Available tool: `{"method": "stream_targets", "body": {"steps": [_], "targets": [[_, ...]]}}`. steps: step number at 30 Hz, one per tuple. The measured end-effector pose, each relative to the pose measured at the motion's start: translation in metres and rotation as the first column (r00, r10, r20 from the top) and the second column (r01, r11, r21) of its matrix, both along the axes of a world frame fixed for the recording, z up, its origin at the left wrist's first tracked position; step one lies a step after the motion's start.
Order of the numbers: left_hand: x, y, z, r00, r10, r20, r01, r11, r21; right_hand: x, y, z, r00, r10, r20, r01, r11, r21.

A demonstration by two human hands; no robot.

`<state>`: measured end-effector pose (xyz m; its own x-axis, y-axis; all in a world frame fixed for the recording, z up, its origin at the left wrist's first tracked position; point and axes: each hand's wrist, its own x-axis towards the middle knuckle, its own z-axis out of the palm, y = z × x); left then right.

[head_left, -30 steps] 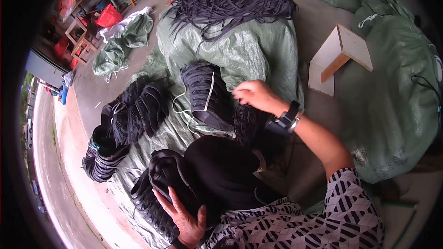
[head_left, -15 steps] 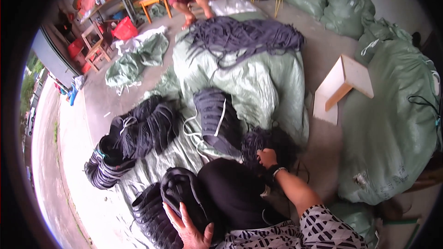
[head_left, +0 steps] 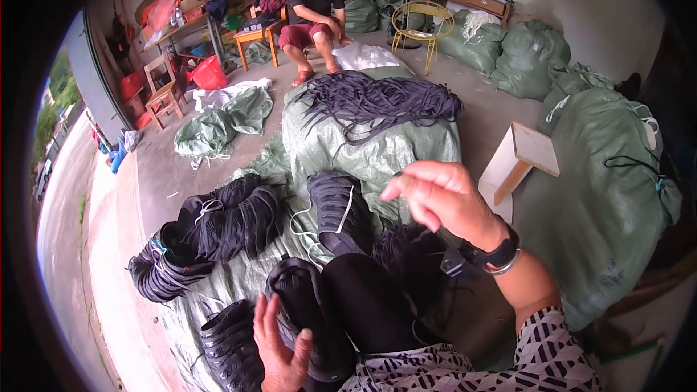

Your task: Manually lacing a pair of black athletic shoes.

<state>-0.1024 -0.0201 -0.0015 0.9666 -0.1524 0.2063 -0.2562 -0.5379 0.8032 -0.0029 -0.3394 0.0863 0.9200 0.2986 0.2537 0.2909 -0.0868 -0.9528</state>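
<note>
My left hand lies beside a black shoe upper on my lap, its fingers stretched and thumb apart. My right hand is raised over the green woven sack, fingers bent toward the thumb. A small dark bit shows at its fingertips, too small to name. Below that hand is a dark bundle of laces, partly hidden. In front of my knee stands a stack of nested black shoe uppers tied with white cord. Another such stack sits left of my left hand.
More black shoe uppers lie at left on green sheeting. Dark laces are heaped on a stuffed green sack. A wooden stand and large green sacks are at right. Another person sits at the back near a yellow frame stool.
My right hand has risen from the dark lace bundle and moved up over the sack. My left hand stays by the shoe upper. The view has tilted up, showing more of the seated person.
</note>
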Motion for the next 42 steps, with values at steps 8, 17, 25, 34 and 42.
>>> {"method": "stream_targets", "body": {"steps": [8,17,25,34,42], "targets": [[-0.018,-0.076,0.034,0.895,-0.420,-0.147,0.117,0.540,-0.834,-0.055,0.116,-0.010,0.898,0.313,-0.310,-0.206,0.920,0.333],[-0.048,0.039,-0.003,0.800,-0.293,-0.524,-0.162,0.734,-0.659,0.018,-0.015,-0.044,0.754,0.257,-0.604,0.367,0.598,0.713],[-0.060,0.057,-0.002,0.838,-0.153,-0.524,-0.179,0.830,-0.528,0.022,-0.111,0.088,0.976,-0.151,0.156,0.022,0.782,0.622],[-0.051,0.073,-0.053,0.899,0.096,-0.428,-0.276,0.882,-0.382,0.055,-0.124,-0.053,0.771,-0.530,0.353,0.223,-0.295,-0.929],[-0.050,0.036,-0.029,0.914,-0.107,-0.392,0.060,0.990,-0.130,-0.009,0.048,-0.100,0.970,0.165,-0.179,-0.199,0.961,-0.193]]}}
